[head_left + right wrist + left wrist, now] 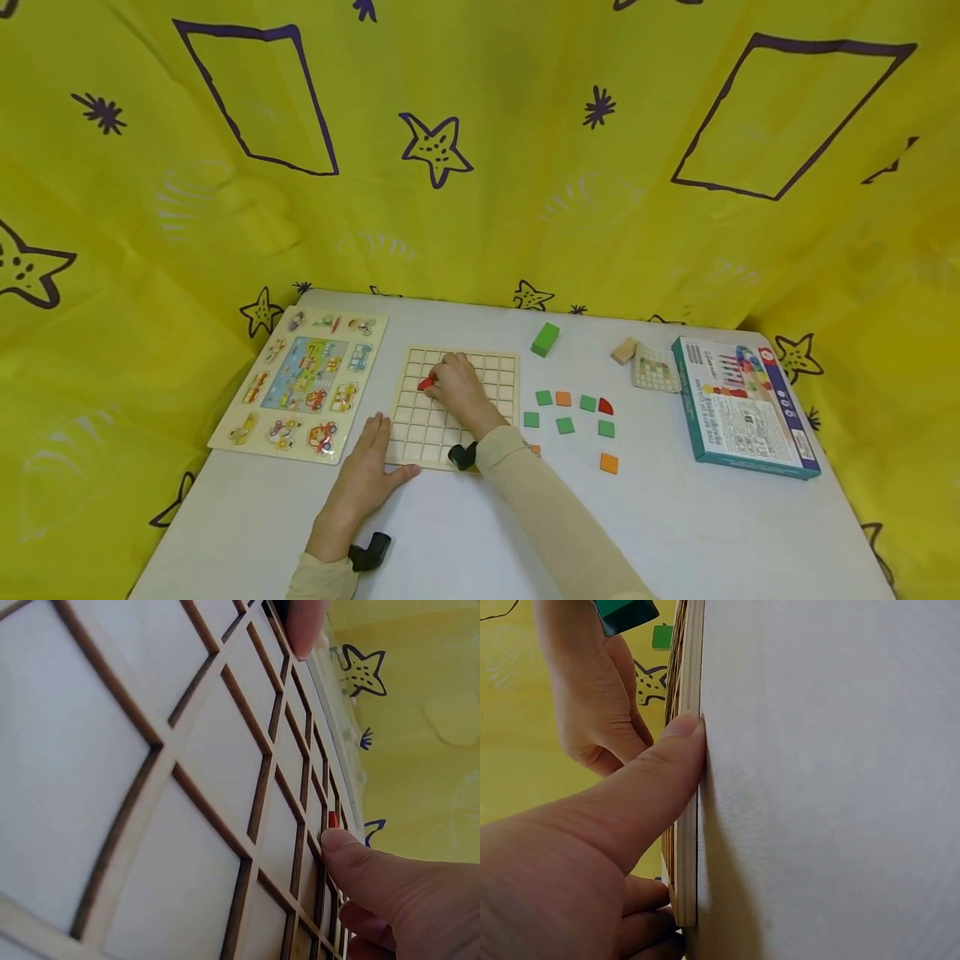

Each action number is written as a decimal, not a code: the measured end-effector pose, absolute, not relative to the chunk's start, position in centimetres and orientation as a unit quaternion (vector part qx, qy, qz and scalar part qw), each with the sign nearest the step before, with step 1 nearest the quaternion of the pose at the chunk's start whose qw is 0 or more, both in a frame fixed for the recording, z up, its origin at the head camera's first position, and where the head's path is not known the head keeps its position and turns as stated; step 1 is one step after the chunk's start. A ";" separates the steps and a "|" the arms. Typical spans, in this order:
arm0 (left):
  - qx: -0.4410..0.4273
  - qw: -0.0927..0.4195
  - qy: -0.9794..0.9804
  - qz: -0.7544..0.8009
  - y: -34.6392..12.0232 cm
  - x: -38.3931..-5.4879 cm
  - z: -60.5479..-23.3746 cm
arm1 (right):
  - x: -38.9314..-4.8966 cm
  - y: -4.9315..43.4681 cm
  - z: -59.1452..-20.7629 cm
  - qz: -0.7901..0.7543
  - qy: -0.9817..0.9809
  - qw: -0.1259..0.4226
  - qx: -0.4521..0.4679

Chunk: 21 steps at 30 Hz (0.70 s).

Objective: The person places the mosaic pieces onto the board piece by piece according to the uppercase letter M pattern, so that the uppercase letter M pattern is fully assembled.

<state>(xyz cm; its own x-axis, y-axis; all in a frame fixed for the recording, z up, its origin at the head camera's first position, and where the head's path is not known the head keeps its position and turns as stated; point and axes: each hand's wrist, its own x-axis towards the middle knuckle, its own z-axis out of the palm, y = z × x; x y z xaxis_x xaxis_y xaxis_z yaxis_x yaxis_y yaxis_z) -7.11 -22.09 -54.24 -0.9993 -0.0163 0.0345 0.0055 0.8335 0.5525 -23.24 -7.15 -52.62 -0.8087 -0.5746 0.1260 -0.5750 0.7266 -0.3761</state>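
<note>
A wooden grid board (420, 433) with square cells lies flat on the table. Over its upper left part is my right hand (459, 390), its thumb and fingers pinching a small red tile (426, 383) at the cells. In the right wrist view only a sliver of that red tile (333, 819) shows beyond the thumb (341, 844). My left hand (365, 472) rests at the board's near left corner, fingers extended along its side. Seen from the left wrist, the left thumb (660, 769) presses against the board's edge (688, 855).
Several green tiles (565, 426), orange tiles (609, 463) and a red quarter-circle tile (605, 407) lie right of the board. Beyond are a green block (545, 339), a wooden block (623, 351), a pattern card (656, 369) and a box (750, 408). A picture puzzle (258, 421) lies left.
</note>
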 end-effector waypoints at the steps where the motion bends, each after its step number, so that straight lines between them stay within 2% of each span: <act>1: 0.002 0.020 -0.958 -0.287 -22.1 -7.1 -54.3 | -23.2 -7.1 -52.7 0.202 -0.929 0.001 0.309; 9: -0.011 0.037 -0.957 -0.289 -22.1 -7.0 -54.5 | -23.3 -7.0 -53.0 0.199 -0.931 -0.003 0.305; 21: 0.005 0.005 -0.955 -0.296 -22.1 -7.1 -54.4 | -23.1 -5.3 -52.3 0.231 -0.922 0.005 0.310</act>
<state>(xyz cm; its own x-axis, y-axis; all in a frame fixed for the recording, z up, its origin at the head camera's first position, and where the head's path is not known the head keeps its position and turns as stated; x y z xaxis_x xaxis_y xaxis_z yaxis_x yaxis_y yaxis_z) -7.14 -22.08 -54.42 -0.9999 -0.0119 0.0065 -0.0062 0.8252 0.5648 -23.14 -5.26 -52.31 -0.8072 -0.5701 0.1530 -0.5748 0.7001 -0.4236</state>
